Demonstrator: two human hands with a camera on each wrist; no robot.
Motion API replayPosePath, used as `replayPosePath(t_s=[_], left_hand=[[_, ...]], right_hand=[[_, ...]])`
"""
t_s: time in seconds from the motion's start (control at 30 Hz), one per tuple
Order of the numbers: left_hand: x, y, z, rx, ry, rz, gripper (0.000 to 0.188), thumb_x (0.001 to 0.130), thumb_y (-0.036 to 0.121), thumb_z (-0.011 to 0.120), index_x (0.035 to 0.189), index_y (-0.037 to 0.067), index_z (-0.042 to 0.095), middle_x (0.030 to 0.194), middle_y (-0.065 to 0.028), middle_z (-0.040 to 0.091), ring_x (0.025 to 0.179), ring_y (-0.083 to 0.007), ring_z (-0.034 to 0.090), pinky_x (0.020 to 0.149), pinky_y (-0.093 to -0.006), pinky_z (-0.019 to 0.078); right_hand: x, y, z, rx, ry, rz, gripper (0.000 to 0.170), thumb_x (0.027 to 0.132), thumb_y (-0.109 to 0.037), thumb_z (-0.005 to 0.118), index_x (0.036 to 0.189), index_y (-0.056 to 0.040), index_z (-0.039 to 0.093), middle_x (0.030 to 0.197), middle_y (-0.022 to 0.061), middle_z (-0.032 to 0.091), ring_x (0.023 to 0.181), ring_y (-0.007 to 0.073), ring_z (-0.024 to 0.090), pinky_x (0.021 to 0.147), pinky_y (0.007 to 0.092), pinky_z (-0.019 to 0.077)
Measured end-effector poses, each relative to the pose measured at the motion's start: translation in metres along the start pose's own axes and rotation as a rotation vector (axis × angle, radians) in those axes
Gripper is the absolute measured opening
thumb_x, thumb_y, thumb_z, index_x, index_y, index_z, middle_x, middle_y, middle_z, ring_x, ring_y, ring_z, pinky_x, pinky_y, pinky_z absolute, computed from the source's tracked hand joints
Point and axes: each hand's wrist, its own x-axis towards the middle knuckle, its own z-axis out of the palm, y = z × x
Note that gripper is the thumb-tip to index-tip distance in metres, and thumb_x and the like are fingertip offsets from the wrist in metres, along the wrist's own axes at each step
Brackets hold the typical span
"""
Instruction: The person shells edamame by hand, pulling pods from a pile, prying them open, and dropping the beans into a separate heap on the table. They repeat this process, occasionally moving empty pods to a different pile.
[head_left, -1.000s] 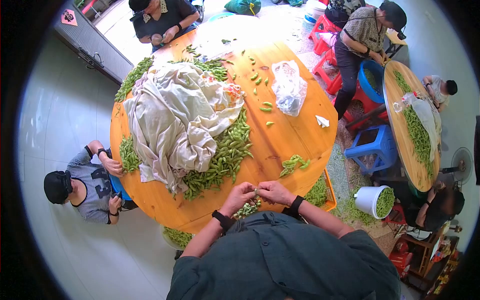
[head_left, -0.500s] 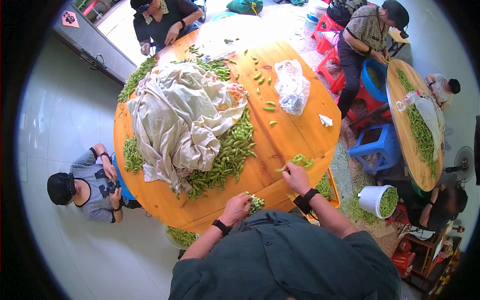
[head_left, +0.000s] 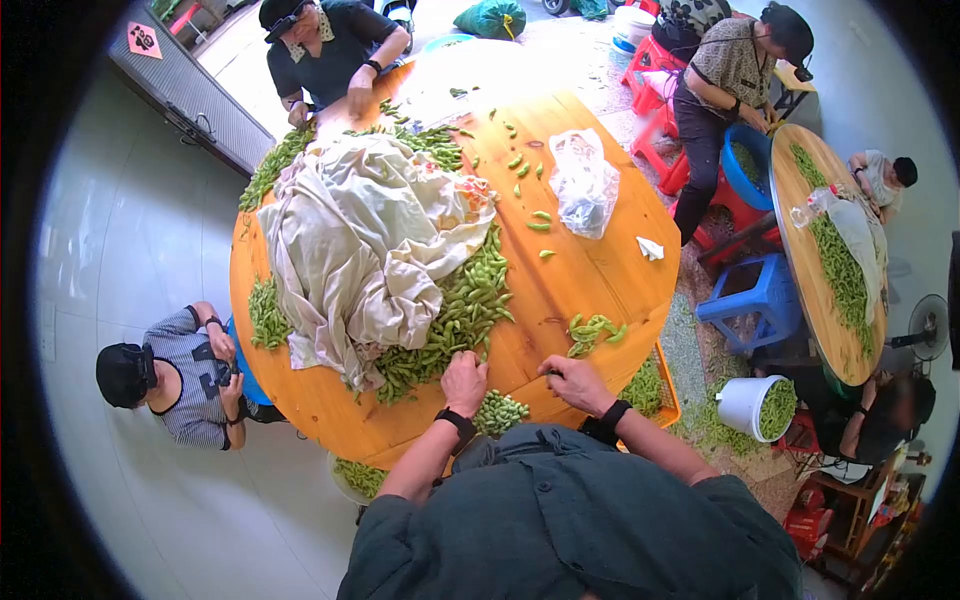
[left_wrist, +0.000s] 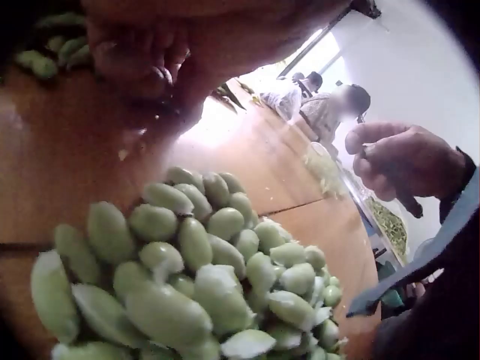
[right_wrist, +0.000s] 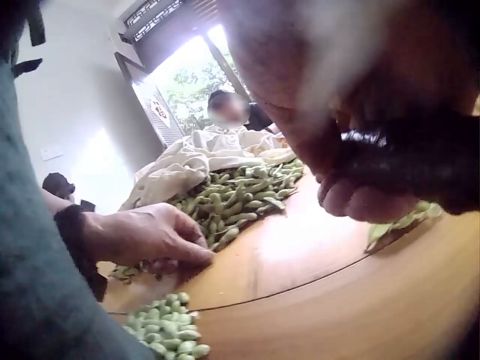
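Observation:
At the lower edge of the green pod pile (head_left: 470, 310), my left hand (head_left: 465, 384) reaches down with bent fingers. In the right wrist view the left hand (right_wrist: 161, 236) is low over the wood beside the pods (right_wrist: 240, 199); whether it pinches one is hidden. My right hand (head_left: 578, 386) is raised to the right, its fingers curled round a small dark object, which shows as a dark rod (right_wrist: 412, 157) in the right wrist view. Between the hands, near my body, lies a heap of shelled pale green beans (head_left: 498, 412), large in the left wrist view (left_wrist: 195, 277).
A cream cloth (head_left: 370, 230) covers much of the pile. Further right are loose pods (head_left: 595, 334), a plastic bag (head_left: 583, 185) and a white tissue (head_left: 650, 248). An orange crate (head_left: 668, 385) and a white bucket (head_left: 748, 408) stand below the table. Other people sit around.
My hands met above the beans, then parted. The right hand went to the small pod group and came back left; the left hand moved from the beans up to the pod pile.

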Motion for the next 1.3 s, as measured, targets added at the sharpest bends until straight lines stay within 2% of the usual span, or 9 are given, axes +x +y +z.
replayPosePath(t_s=[0.1, 0.17, 0.2, 0.3, 0.8, 1.0, 1.07, 1.23, 1.3], left_hand=[[-0.007, -0.003, -0.003, -0.033, 0.005, 0.075, 0.019, 0.084, 0.022, 0.068, 0.087, 0.004, 0.062, 0.087, -0.0168, 0.066, 0.079, -0.0375, 0.065, 0.069, -0.0451, 0.0518], [-0.014, -0.001, -0.008, -0.424, -0.104, -0.030, 0.015, 0.089, 0.017, 0.064, 0.090, 0.003, 0.062, 0.082, -0.0133, 0.067, 0.069, -0.0235, 0.066, 0.059, -0.0350, 0.0509], [-0.017, 0.016, -0.024, -0.800, -0.295, -0.283, 0.012, 0.092, 0.015, 0.061, 0.091, 0.003, 0.061, 0.081, -0.0071, 0.066, 0.067, -0.0127, 0.065, 0.054, -0.0259, 0.0484], [-0.021, 0.024, -0.031, -1.070, -0.446, -0.348, 0.010, 0.092, 0.014, 0.063, 0.094, 0.004, 0.060, 0.082, -0.0021, 0.065, 0.069, -0.0084, 0.062, 0.054, -0.0217, 0.0476], [-0.023, 0.037, -0.028, -0.969, -0.443, -0.176, 0.019, 0.084, 0.012, 0.076, 0.089, 0.005, 0.059, 0.077, 0.0028, 0.061, 0.067, -0.0037, 0.053, 0.058, -0.0199, 0.0430], [-0.026, 0.036, -0.024, -0.833, -0.378, -0.078, 0.020, 0.083, 0.010, 0.077, 0.088, 0.004, 0.059, 0.075, 0.0032, 0.060, 0.066, -0.0040, 0.052, 0.057, -0.0216, 0.0438], [-0.028, 0.037, -0.026, -0.756, -0.348, 0.004, 0.020, 0.083, 0.011, 0.076, 0.088, 0.004, 0.058, 0.074, 0.0031, 0.060, 0.065, -0.0040, 0.052, 0.056, -0.0218, 0.0437], [-0.028, 0.044, -0.036, -0.676, -0.287, 0.169, 0.020, 0.081, 0.010, 0.077, 0.083, 0.001, 0.059, 0.072, -0.0012, 0.063, 0.059, -0.0081, 0.053, 0.054, -0.0244, 0.0447], [-0.024, 0.043, -0.039, -0.991, -0.533, -0.217, 0.017, 0.084, 0.010, 0.075, 0.085, 0.002, 0.060, 0.072, -0.0015, 0.062, 0.061, -0.0082, 0.057, 0.054, -0.0234, 0.0465]], right_hand=[[0.006, -0.003, 0.010, -0.006, -0.075, -0.055, 0.023, 0.085, -0.008, 0.052, 0.103, -0.0018, 0.065, 0.084, 0.0173, 0.068, 0.071, 0.0269, 0.068, 0.069, 0.0360, 0.0536], [0.012, -0.010, 0.014, 0.132, -0.112, 0.014, 0.021, 0.087, -0.010, 0.053, 0.101, 0.0016, 0.064, 0.082, 0.0155, 0.069, 0.069, 0.0222, 0.068, 0.065, 0.0331, 0.0540], [0.013, -0.015, 0.015, 0.132, -0.108, 0.019, 0.021, 0.087, -0.010, 0.053, 0.101, 0.0016, 0.064, 0.082, 0.0155, 0.069, 0.069, 0.0222, 0.068, 0.065, 0.0331, 0.0540], [0.017, -0.030, 0.016, 0.274, -0.192, 0.110, 0.021, 0.090, -0.012, 0.054, 0.099, 0.0041, 0.063, 0.080, 0.0122, 0.069, 0.066, 0.0181, 0.068, 0.062, 0.0306, 0.0541], [0.020, -0.028, 0.015, 0.319, -0.247, 0.156, 0.018, 0.090, -0.013, 0.056, 0.096, 0.0036, 0.061, 0.076, 0.0077, 0.067, 0.061, 0.0135, 0.066, 0.053, 0.0285, 0.0524], [0.018, -0.037, 0.015, 0.185, -0.174, 0.079, 0.016, 0.085, -0.011, 0.057, 0.087, 0.0048, 0.062, 0.072, 0.0145, 0.066, 0.057, 0.0186, 0.066, 0.055, 0.0344, 0.0526], [0.017, -0.040, 0.015, 0.071, -0.119, 0.029, 0.018, 0.084, -0.011, 0.056, 0.087, 0.0053, 0.062, 0.075, 0.0206, 0.066, 0.063, 0.0286, 0.068, 0.060, 0.0395, 0.0530], [0.018, -0.029, 0.020, -0.018, -0.081, -0.151, 0.017, 0.082, -0.011, 0.056, 0.089, 0.0033, 0.064, 0.079, 0.0237, 0.066, 0.076, 0.0390, 0.067, 0.068, 0.0440, 0.0523], [0.017, -0.031, 0.018, 0.038, -0.093, -0.161, 0.017, 0.082, -0.010, 0.056, 0.089, 0.0027, 0.064, 0.080, 0.0237, 0.066, 0.079, 0.0408, 0.066, 0.070, 0.0448, 0.0520]])
